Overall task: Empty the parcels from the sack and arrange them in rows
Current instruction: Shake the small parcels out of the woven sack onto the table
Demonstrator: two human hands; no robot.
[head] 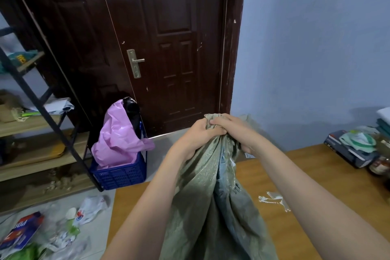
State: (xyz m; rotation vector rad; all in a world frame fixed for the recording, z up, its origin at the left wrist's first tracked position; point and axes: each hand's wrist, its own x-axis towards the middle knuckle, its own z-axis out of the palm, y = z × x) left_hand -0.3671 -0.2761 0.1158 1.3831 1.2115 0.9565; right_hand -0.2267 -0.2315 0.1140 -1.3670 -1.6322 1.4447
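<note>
Sack (202,196) | gathered top gripped by left hand (195,135) and right hand (234,131) | over table (316,175)

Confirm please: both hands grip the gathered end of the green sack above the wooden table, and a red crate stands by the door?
Not quite. The head view shows the crate is blue, not red. Both hands, left and right, do grip the sack above the table.

Both arms out, left hand (195,133) & right hand (230,127) clenched side by side.
</note>
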